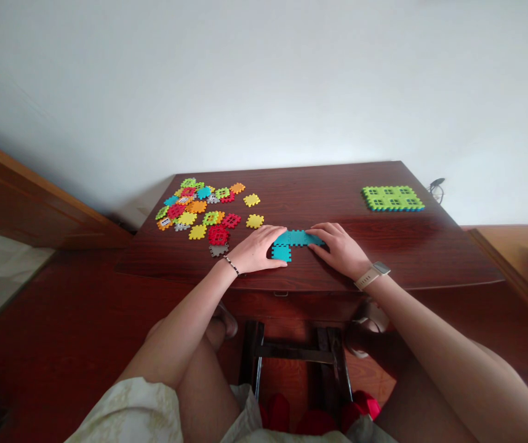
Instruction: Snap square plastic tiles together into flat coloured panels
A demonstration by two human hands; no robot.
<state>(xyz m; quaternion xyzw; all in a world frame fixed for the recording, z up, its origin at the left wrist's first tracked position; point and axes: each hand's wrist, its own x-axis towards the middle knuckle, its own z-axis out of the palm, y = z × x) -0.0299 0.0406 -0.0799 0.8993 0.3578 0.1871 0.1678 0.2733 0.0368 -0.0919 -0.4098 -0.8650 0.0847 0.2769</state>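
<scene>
Several blue interlocking tiles [297,238] lie flat near the table's front edge, three or so in a row with another blue tile [281,253] below the row's left end. My left hand [255,251] grips that left end from the side, fingers along the top edge and thumb at the bottom edge of the lower tile. At the row's right end, my right hand [343,251] pinches the last tile between thumb and fingers. My fingers partly cover both end tiles, so I cannot tell how fully the lower one is joined.
Loose coloured tiles [196,207] are scattered on the table's left side, with a grey tile [218,250] near my left wrist. A green panel of window tiles [393,198], blue underneath, lies at the right. The wall [264,86] stands behind the table [310,194].
</scene>
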